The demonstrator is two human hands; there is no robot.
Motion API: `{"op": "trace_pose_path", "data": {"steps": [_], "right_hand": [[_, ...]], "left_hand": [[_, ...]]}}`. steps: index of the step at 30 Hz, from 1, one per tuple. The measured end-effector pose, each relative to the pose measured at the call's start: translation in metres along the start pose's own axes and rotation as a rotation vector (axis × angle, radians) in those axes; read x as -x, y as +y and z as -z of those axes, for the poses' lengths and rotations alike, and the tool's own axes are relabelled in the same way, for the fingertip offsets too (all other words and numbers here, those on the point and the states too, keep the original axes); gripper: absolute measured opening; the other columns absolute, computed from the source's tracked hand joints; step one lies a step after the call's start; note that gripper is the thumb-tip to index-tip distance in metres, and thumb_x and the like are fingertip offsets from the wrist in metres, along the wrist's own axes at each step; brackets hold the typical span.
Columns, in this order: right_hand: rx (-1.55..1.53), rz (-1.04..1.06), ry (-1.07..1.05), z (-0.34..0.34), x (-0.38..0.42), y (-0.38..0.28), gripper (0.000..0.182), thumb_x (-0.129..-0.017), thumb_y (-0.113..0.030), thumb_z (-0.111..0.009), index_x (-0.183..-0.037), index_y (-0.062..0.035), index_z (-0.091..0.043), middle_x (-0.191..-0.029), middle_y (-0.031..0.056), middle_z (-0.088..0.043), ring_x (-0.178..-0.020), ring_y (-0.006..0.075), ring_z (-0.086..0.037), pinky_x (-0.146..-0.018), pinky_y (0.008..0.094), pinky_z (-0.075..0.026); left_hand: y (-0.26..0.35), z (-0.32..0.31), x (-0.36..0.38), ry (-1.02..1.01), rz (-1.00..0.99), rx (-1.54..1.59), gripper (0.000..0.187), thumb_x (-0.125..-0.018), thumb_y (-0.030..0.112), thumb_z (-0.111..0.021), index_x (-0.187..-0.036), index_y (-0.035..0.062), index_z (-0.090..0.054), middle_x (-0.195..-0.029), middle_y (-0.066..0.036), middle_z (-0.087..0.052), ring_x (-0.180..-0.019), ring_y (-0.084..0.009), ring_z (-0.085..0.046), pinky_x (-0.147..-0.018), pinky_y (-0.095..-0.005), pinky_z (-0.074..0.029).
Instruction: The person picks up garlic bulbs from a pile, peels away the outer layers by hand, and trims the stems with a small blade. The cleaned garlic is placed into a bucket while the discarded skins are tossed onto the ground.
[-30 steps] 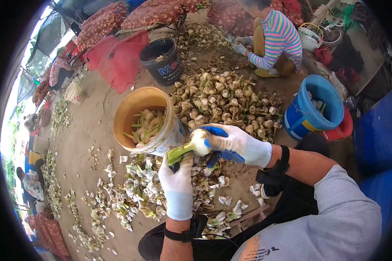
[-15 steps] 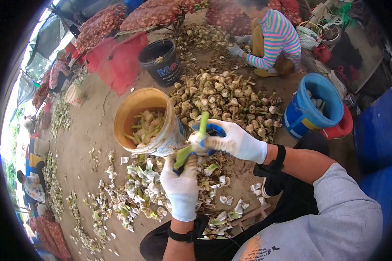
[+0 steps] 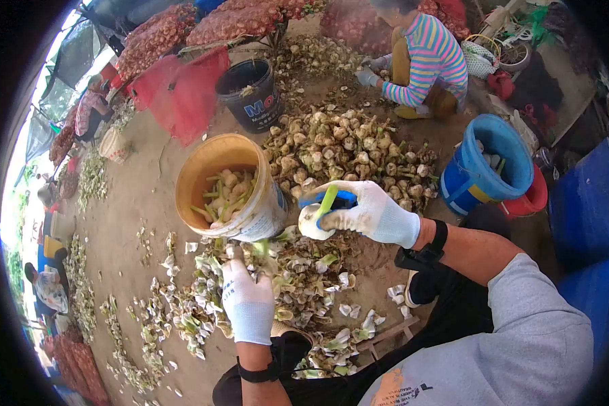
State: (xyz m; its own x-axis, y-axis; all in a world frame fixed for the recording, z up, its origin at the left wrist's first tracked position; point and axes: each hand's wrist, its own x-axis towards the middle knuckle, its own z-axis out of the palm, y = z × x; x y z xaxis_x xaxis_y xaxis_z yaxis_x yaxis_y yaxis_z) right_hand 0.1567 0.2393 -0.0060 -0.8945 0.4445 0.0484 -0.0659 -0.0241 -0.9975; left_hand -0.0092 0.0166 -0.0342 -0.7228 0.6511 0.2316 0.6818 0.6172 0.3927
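Observation:
My right hand point(image 3: 371, 211), in a white glove with a blue palm, grips a pale garlic bulb point(image 3: 314, 223). The bulb's green stem point(image 3: 328, 201) sticks up between thumb and fingers. Lower and to the left, my left hand point(image 3: 247, 298), also gloved, has its fingers apart over the litter of garlic peels point(image 3: 216, 298). A blurred greenish peel point(image 3: 261, 247) shows beside its fingertips. Just beyond that hand stands a yellowish bucket point(image 3: 189, 166) with trimmed garlic bulbs point(image 3: 229, 193) inside. A heap of unpeeled garlic point(image 3: 345, 145) lies beyond my right hand.
A black bucket point(image 3: 254, 111) stands past the heap, and a blue bucket point(image 3: 467, 183) to the right, by a red basin point(image 3: 531, 196). A person in a striped top point(image 3: 430, 61) crouches at the far side. Full red mesh sacks point(image 3: 237, 24) line the back.
My left hand has moved left and down from the bulb, and its fingers have parted from the green peel they held. My right hand keeps the garlic, now tilted with its peeled side showing.

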Motion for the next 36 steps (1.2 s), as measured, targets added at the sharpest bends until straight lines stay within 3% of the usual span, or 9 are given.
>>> {"op": "trace_pose_path", "data": {"steps": [5,7,10,19,21,27,29,30,36], "right_hand": [[0.051,0.046,-0.042,-0.015,0.002,0.008,0.052,-0.087,-0.01,-0.085,-0.135,-0.0044,-0.065,-0.12,0.0056,-0.073,-0.112,0.0116,-0.066,-0.103,0.0306,-0.052],[0.09,0.053,-0.056,-0.02,0.001,0.006,0.053,-0.086,-0.011,-0.086,-0.134,-0.0038,-0.065,-0.12,0.0065,-0.073,-0.111,0.0131,-0.067,-0.102,0.0315,-0.053],[0.317,0.204,-0.085,-0.023,0.001,0.01,0.052,-0.085,-0.014,-0.087,-0.13,-0.0026,-0.065,-0.117,0.009,-0.071,-0.107,0.0174,-0.069,-0.098,0.0334,-0.054],[0.348,0.213,-0.159,-0.022,0.004,0.008,0.029,-0.09,-0.012,-0.084,-0.115,-0.0052,-0.071,-0.133,0.015,-0.069,-0.119,0.0236,-0.069,-0.102,0.037,-0.054],[0.338,0.233,-0.161,-0.022,0.003,0.009,0.03,-0.089,-0.01,-0.084,-0.115,-0.0048,-0.071,-0.124,0.0117,-0.07,-0.111,0.019,-0.069,-0.098,0.0341,-0.055],[0.211,0.184,-0.285,-0.014,0.001,0.013,0.035,-0.094,-0.012,-0.079,-0.126,-0.0035,-0.069,-0.113,0.007,-0.074,-0.104,0.011,-0.067,-0.095,0.0301,-0.055],[0.134,0.075,-0.144,-0.013,-0.003,0.013,0.038,-0.096,-0.019,-0.079,-0.129,-0.0031,-0.067,-0.13,0.0089,-0.072,-0.115,0.014,-0.067,-0.103,0.0333,-0.053],[0.125,0.048,-0.063,-0.016,-0.006,0.008,0.041,-0.094,-0.02,-0.081,-0.128,-0.0019,-0.066,-0.113,0.0068,-0.074,-0.102,0.0104,-0.066,-0.092,0.0313,-0.055],[0.123,-0.155,0.047,-0.015,-0.008,0.013,0.034,-0.096,-0.026,-0.081,-0.116,-0.0006,-0.07,-0.107,0.0065,-0.075,-0.095,0.0093,-0.066,-0.083,0.0299,-0.056]], "left_hand": [[0.032,0.021,0.002,-0.175,0.074,0.535,0.028,-0.095,0.01,-0.076,-0.119,-0.0038,-0.072,-0.105,-0.014,-0.078,-0.095,-0.0201,-0.073,-0.091,-0.0349,-0.056],[0.042,0.021,0.003,-0.106,-0.1,0.657,0.03,-0.093,0.008,-0.079,-0.121,-0.0033,-0.073,-0.105,-0.012,-0.079,-0.093,-0.0154,-0.071,-0.09,-0.0324,-0.055],[0.045,0.018,0.004,-0.087,-0.116,0.671,0.024,-0.092,0.007,-0.08,-0.114,-0.0037,-0.076,-0.098,-0.012,-0.079,-0.089,-0.0142,-0.071,-0.085,-0.0309,-0.056],[0.045,0.011,0.008,-0.022,-0.189,0.509,0.014,-0.093,0.004,-0.073,-0.105,-0.0041,-0.075,-0.089,-0.011,-0.077,-0.079,-0.0127,-0.068,-0.077,-0.0306,-0.056],[0.047,0.012,0.006,-0.025,-0.2,0.491,0.013,-0.094,0.003,-0.071,-0.104,-0.0043,-0.074,-0.087,-0.01,-0.076,-0.078,-0.0123,-0.067,-0.076,-0.0305,-0.056],[0.04,0.013,0.001,-0.204,0.203,0.922,0.01,-0.094,0.004,-0.07,-0.103,-0.002,-0.072,-0.087,-0.005,-0.071,-0.077,-0.01,-0.062,-0.073,-0.0271,-0.053],[0.037,0.014,0.004,-0.171,0.272,0.997,0.011,-0.096,0.004,-0.069,-0.104,-0.0029,-0.071,-0.087,-0.001,-0.069,-0.081,-0.0062,-0.059,-0.074,-0.0245,-0.052],[0.038,0.014,0.005,-0.135,0.262,0.972,0.012,-0.095,0.003,-0.071,-0.106,-0.0028,-0.071,-0.089,-0.003,-0.071,-0.081,-0.0076,-0.061,-0.075,-0.0259,-0.053],[0.048,0.006,0.016,0.039,-0.251,0.544,0.019,-0.087,0.0,-0.074,-0.106,-0.0024,-0.07,-0.089,-0.011,-0.072,-0.079,-0.0166,-0.067,-0.079,-0.0332,-0.055]]}}
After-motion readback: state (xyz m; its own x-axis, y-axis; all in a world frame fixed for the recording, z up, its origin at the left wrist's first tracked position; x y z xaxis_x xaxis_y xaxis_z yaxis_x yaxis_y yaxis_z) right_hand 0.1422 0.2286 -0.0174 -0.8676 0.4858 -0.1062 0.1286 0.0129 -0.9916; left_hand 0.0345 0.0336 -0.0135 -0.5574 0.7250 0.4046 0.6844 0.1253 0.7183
